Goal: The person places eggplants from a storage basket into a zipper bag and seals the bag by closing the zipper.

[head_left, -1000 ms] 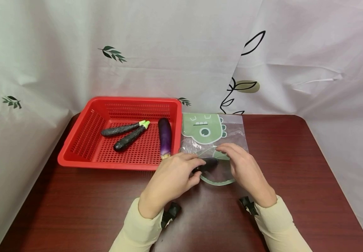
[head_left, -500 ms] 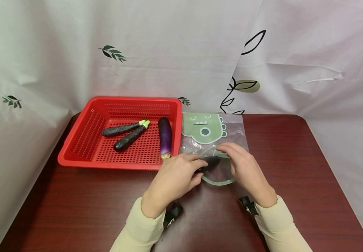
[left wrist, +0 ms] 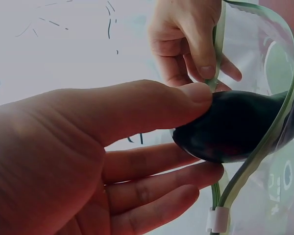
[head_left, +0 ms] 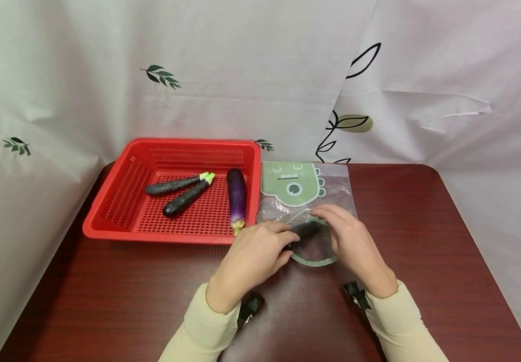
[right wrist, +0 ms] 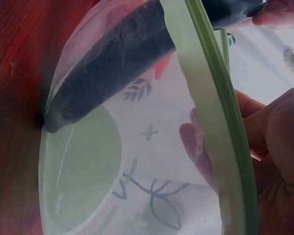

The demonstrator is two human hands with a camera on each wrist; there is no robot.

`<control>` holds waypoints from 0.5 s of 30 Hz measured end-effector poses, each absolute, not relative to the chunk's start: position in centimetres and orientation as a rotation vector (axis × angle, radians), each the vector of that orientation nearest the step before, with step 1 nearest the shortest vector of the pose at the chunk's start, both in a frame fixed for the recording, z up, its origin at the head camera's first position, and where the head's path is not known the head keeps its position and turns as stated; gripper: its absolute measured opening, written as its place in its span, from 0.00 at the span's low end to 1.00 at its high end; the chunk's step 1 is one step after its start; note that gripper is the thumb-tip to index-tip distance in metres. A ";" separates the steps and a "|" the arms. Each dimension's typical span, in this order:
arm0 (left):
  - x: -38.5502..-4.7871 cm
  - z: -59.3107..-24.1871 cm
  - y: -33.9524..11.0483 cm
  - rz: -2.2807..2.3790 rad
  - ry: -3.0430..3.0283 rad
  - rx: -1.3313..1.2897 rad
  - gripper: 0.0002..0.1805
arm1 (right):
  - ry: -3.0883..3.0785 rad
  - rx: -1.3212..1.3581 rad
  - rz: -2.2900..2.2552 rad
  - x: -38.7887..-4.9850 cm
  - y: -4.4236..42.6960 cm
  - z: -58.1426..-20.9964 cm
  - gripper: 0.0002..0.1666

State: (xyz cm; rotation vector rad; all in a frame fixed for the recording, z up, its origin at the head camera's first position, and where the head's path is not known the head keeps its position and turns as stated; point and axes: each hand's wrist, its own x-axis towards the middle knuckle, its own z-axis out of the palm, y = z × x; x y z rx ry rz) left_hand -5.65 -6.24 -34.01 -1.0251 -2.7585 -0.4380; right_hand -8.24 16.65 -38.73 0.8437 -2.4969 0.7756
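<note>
My left hand (head_left: 253, 254) pinches one end of a dark eggplant (head_left: 306, 231) between thumb and fingers. Inside the mouth of a clear zip bag (head_left: 312, 263) lies the eggplant's other end, and the right wrist view shows its long body (right wrist: 112, 58) behind the film. My right hand (head_left: 352, 241) pinches the green zip edge; in the left wrist view that thumb (left wrist: 206, 66) presses on the strip. The bag's mouth stands wide, and a white slider (left wrist: 218, 220) sits on its zip. My palms are hidden in the head view.
To the left is a red perforated basket (head_left: 151, 236) holding a purple eggplant (head_left: 237, 198) and two dark green-tipped vegetables (head_left: 188, 196). Clear film with a green cartoon print (head_left: 289, 186) lies beyond my hands. A patterned white cloth (head_left: 224, 75) hangs behind the table (head_left: 423, 241).
My left hand has moved slightly right, pushing the eggplant further into the bag toward my right hand. The right hand keeps its place on the bag's edge.
</note>
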 end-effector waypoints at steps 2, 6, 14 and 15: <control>-5.6 -34.0 -6.2 -0.428 -2.768 -1.019 0.12 | -2.497 0.845 0.775 -8.2 16.6 -38.7 0.27; -5.5 -34.0 -5.9 -0.408 -2.786 -1.007 0.12 | -2.496 0.845 0.775 -8.2 16.6 -38.7 0.27; -5.4 -34.4 -5.4 -0.325 -2.779 -0.999 0.12 | -2.473 0.843 0.774 -8.2 16.6 -38.6 0.26; -5.4 -34.5 -5.3 -0.319 -2.771 -1.000 0.11 | -2.469 0.843 0.773 -8.2 16.6 -38.6 0.26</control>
